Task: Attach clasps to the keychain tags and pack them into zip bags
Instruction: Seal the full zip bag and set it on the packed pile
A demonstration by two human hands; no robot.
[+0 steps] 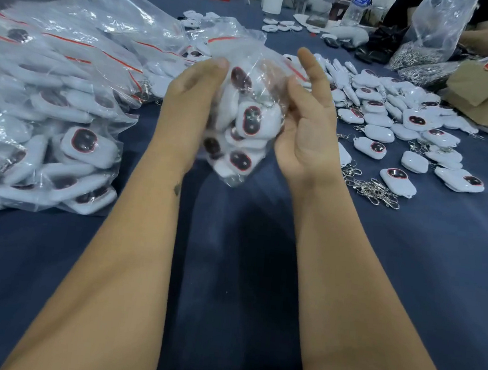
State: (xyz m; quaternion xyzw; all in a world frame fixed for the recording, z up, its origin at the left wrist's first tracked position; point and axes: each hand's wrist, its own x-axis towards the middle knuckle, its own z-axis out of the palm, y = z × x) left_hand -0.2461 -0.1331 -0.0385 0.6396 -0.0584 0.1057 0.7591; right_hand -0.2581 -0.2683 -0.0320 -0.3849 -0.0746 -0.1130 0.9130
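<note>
Two bare forearms reach forward over a dark blue cloth [228, 273]. Between the hands, raised above the cloth, is a clear zip bag [244, 119] stuffed with white keychain tags with dark oval faces ringed in red. The left hand [190, 90] presses against the bag's left side with its back to the camera; its fingertips are hidden behind the plastic, so I cannot tell whether they grasp it. The right hand [308, 122] is released, palm facing the bag, fingers straight and pointing up, its thumb edge touching the plastic. To the left lies a pile of packed bags [54, 101], each with a red seal strip. To the right, loose tags [403, 131] are scattered on the cloth, some with metal rings, and a small heap of silver clasps [374, 191] lies nearest. Farther right sits a cardboard box [484, 94] with a red sign. At the far edge stand a water bottle [356, 7], a large plastic sack [433, 30] and more tags.
</note>
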